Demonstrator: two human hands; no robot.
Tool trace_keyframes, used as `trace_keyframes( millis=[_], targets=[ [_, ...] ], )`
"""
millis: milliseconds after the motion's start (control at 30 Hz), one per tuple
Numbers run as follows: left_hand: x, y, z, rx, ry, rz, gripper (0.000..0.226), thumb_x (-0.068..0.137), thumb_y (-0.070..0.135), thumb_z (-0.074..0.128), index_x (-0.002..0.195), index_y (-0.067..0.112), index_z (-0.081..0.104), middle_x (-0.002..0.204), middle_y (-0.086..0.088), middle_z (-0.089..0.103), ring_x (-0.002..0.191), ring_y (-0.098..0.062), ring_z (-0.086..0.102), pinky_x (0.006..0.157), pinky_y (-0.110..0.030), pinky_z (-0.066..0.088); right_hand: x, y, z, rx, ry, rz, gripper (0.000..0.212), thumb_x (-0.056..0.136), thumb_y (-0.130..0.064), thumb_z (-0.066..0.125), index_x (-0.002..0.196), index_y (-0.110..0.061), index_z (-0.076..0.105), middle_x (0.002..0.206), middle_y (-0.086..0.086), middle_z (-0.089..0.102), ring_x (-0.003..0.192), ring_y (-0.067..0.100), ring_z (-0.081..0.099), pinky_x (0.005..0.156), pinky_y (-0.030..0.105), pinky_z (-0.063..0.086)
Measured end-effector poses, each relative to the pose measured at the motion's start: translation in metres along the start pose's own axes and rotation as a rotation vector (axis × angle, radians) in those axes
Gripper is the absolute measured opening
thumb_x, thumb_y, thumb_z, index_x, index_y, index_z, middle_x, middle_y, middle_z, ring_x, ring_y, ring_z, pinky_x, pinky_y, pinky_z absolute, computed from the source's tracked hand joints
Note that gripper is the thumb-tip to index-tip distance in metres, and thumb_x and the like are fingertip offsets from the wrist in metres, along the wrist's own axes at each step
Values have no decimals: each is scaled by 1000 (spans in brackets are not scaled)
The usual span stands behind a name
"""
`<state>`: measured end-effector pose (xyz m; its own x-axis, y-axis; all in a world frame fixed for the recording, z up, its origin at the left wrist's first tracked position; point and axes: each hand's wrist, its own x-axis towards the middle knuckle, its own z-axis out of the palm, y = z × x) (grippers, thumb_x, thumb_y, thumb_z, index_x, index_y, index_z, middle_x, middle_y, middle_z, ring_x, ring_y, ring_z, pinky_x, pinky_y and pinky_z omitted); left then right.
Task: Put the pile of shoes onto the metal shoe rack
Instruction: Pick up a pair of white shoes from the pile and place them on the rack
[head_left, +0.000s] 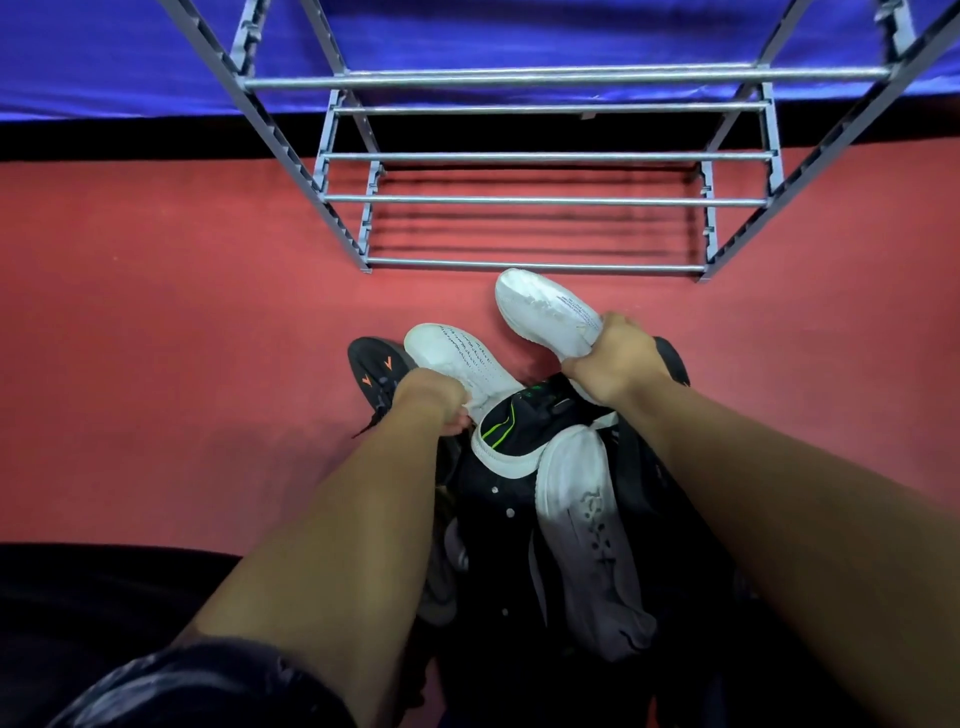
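Note:
A metal shoe rack with several bare tiers stands straight ahead on the red floor. Just in front of it lies a pile of shoes. My left hand grips the heel of a white knit sneaker, toe pointing toward the rack. My right hand grips the heel of its matching white sneaker, lifted close to the rack's lowest front bar. Below my hands lie a black shoe with green stripes, a white-grey sneaker and a black shoe with orange marks.
A blue cloth hangs behind the rack, with a dark strip beneath it. The red floor spreads to the left and right of the pile. More dark shoes lie half hidden under my forearms.

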<state>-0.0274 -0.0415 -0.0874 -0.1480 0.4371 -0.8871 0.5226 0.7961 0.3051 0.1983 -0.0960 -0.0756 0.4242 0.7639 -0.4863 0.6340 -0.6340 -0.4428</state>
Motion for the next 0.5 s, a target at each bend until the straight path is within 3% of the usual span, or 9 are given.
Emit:
trace_keyframes(
  millis=[67, 167, 267, 400, 500],
  targets=[
    [4, 1, -3, -25, 19, 79, 6, 98, 10, 64, 93, 6, 63, 72, -11, 60, 60, -23, 59, 55, -30, 52, 0, 1, 0, 48, 15, 0, 70, 72, -44, 84, 128, -13, 56, 125, 8, 59, 115, 33, 59, 90, 38, 51],
    [3, 1, -1, -69, 136, 290, 16, 76, 19, 69, 71, 16, 54, 69, -9, 55, 67, -23, 53, 67, -36, 50, -3, 2, -3, 135, 38, 16, 71, 66, -47, 80, 126, -17, 59, 118, 4, 63, 105, 29, 64, 82, 35, 52],
    [1, 7, 1, -54, 229, 409, 19, 81, 24, 65, 71, 18, 50, 63, -2, 46, 63, -21, 46, 61, -32, 41, -3, 0, -7, 174, 38, 23, 74, 60, -50, 76, 125, -19, 60, 116, 3, 65, 100, 28, 67, 85, 41, 60],
    [-6, 30, 0, 44, 153, 354, 22, 73, 30, 58, 84, 12, 63, 84, -11, 69, 86, -35, 72, 82, -44, 61, -6, -1, -13, 204, 24, 28, 73, 62, -49, 78, 125, -18, 59, 117, 5, 66, 100, 28, 67, 89, 44, 60],
    [-36, 46, 0, 296, 221, 494, 24, 89, 28, 57, 93, 6, 66, 81, -7, 63, 76, -30, 59, 67, -30, 46, -9, 0, -22, 199, 44, 30, 73, 62, -50, 78, 123, -13, 58, 117, 8, 65, 101, 30, 67, 87, 46, 59]
  ],
)
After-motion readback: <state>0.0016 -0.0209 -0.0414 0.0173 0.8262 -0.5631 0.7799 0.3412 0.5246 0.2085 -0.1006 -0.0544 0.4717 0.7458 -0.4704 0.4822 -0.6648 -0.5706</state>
